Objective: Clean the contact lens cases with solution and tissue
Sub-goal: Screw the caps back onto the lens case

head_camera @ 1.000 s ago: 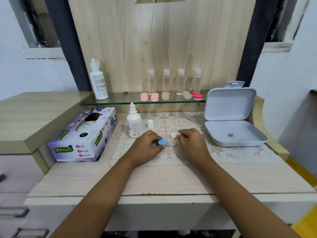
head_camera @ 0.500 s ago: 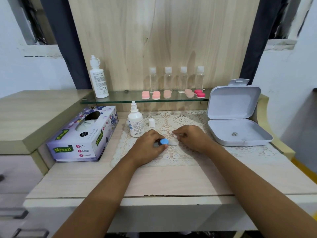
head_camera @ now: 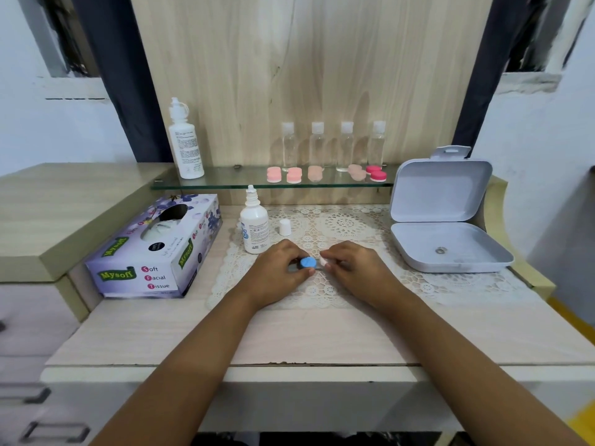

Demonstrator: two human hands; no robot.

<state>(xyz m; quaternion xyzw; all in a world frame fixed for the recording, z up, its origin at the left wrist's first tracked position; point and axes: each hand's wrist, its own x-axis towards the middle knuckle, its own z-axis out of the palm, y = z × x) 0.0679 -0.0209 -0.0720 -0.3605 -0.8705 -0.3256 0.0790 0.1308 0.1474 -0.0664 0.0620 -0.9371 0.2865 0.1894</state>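
Lens case (head_camera: pixel 307 263) sits at the centre of my view, low over the lace mat (head_camera: pixel 354 286), and both hands meet on it. The left hand (head_camera: pixel 278 268) pinches the blue-lidded end between thumb and curled fingers. The right hand (head_camera: pixel 354 268) closes its fingertips on the other, whitish end, most of which its fingers hide from me. The two hands are close together, knuckles up, wrists resting on the mat.

From the case, at eleven o'clock, a small white solution bottle (head_camera: pixel 254 226) stands upright on the mat's edge with its nozzle bare. Its little white cap (head_camera: pixel 285 227) stands just beside it at about twelve. At nine o'clock lies the tissue box (head_camera: pixel 154 249), with a tissue showing in its oval opening. At three o'clock a grey hinged box (head_camera: pixel 447 249) lies open, lid propped upright.

Farther out at twelve, a glass shelf (head_camera: pixel 225 185) carries a tall white bottle (head_camera: pixel 186 146) at its left end. Four clear bottles (head_camera: pixel 317 146) stand in a row there, and pink lens cases (head_camera: pixel 291 175) lie in front of them. All of it rests on a pale wooden desk (head_camera: pixel 289 336).
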